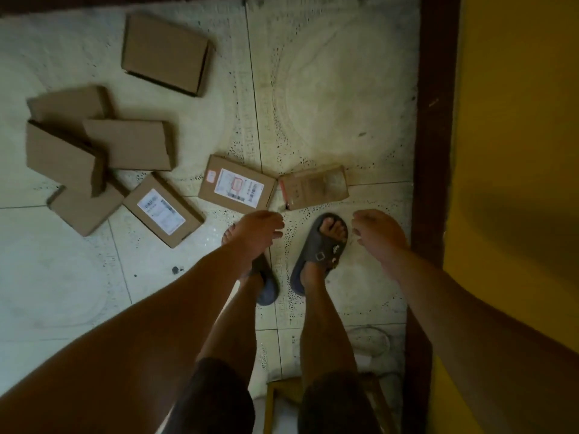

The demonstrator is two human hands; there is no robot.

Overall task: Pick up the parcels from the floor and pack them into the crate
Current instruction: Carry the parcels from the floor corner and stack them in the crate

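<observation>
Several brown cardboard parcels lie on the tiled floor. A labelled parcel (237, 184) sits just ahead of my feet, with a taped parcel (314, 187) to its right. Another labelled parcel (163, 210) lies to the left, beside a heap of plain boxes (94, 151). One plain parcel (166, 53) lies apart at the far side. My left hand (258, 231) hangs over the floor just below the labelled parcel, fingers loosely curled and holding nothing. My right hand (377, 233) hangs below the taped parcel, also empty. No crate is in view.
My feet in grey sandals (318, 252) stand between my hands. A dark wooden frame (434, 151) and a yellow wall (517, 151) run along the right. A wooden object (272, 399) shows at the bottom behind my legs.
</observation>
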